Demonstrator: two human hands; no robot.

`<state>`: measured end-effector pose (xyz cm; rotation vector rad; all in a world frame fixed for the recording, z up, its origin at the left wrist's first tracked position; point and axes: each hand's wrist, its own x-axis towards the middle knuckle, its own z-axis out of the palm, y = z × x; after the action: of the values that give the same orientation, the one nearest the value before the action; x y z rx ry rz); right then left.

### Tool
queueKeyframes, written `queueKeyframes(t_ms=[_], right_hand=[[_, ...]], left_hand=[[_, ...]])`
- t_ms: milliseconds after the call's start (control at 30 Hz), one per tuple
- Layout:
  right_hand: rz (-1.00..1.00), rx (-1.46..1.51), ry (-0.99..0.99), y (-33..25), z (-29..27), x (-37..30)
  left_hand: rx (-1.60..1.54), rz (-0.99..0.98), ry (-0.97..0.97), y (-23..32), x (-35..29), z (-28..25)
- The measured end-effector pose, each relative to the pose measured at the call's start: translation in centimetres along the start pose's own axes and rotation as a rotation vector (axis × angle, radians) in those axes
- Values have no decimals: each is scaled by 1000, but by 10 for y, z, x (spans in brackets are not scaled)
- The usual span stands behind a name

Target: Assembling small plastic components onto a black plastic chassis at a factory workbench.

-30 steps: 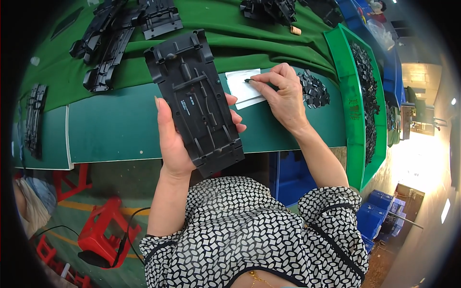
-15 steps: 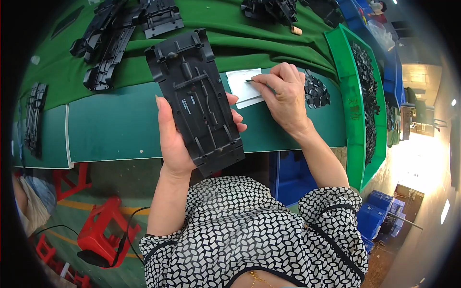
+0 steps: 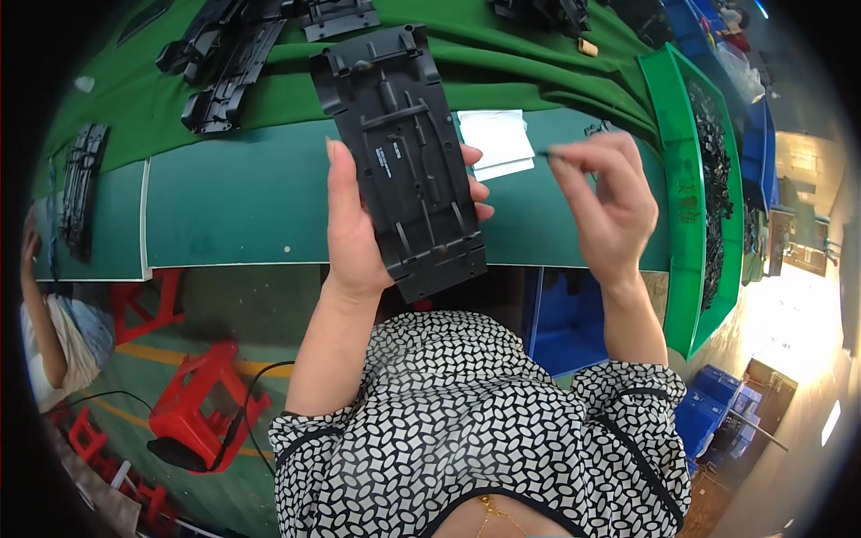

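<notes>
A long black plastic chassis (image 3: 408, 179), moulded with ribs and pipe-like shapes, is gripped upright over the near edge of the green table. My left hand (image 3: 352, 238) holds it from beneath, thumb along its left edge and fingertips showing at its right. Just right of a white pad of sheets (image 3: 498, 148), my right hand (image 3: 619, 202) is raised with thumb and forefinger pinched. A small dark piece (image 3: 543, 154) shows at those fingertips, too blurred to name. Behind that hand, the small black pieces (image 3: 599, 129) on the table are mostly hidden.
A green crate (image 3: 686, 215) full of small black parts stands at the right. More black chassis parts (image 3: 242, 67) lie on the green cloth (image 3: 502, 76). Another stack (image 3: 82, 193) is at the far left, near another person's arm (image 3: 40, 309). A red stool (image 3: 199, 403) stands below.
My right hand has lifted off the white pad and moved right, fingers still pinched. The view has shifted, and the chassis stays in my left hand.
</notes>
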<state>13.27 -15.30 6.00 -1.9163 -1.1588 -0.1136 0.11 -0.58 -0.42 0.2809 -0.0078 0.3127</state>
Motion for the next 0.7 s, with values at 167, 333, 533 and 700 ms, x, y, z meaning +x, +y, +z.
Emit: queueKeyframes(t_ms=[167, 333, 533, 700], right_hand=[[-433, -95, -57, -14, -2, -28], [-645, -227, -122, -14, 5, -47], [-667, -237, -127, -10, 12, -51], [-677, -272, -154, -7, 16, -51]], left_hand=[[-23, 4, 15, -1, 0, 0], [4, -11, -57, 0, 0, -4], [11, -2, -75, -1, -1, -6], [10, -1, -48, -2, -2, -6]])
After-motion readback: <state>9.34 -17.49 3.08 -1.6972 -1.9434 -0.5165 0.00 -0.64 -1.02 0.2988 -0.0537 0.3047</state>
